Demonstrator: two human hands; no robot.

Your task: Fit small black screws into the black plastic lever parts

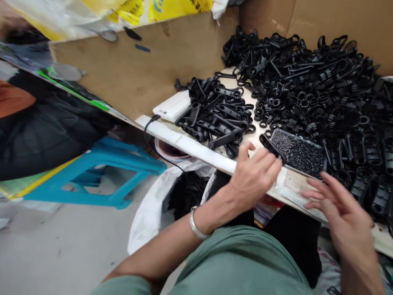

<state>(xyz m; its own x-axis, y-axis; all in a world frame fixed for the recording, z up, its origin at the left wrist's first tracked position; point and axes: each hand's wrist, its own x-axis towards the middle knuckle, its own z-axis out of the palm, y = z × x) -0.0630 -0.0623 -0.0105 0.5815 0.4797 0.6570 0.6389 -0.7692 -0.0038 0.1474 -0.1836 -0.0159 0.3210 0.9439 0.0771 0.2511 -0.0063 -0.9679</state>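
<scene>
My left hand (pixel 254 174) is closed around a black plastic arm-shaped part (pixel 272 147), which tilts up beyond the fingers near the table's front edge. Just past that hand lies a shallow clear tray (pixel 322 148) filled with small dark screws or pins (pixel 299 149). My right hand (pixel 344 209) hovers over the table edge to the right of the tray, fingers apart, with nothing visible in them. To the left of the tray sits a smaller heap of black arm-shaped parts (pixel 221 110).
A large heap of black parts and rings (pixel 307 78) covers the back right. A white power bank (pixel 173 105) with a cable lies by the cardboard wall (pixel 141 69). Below are a white sack (pixel 150 209) with black pieces and a blue stool (pixel 123 164). Another person sits at far left.
</scene>
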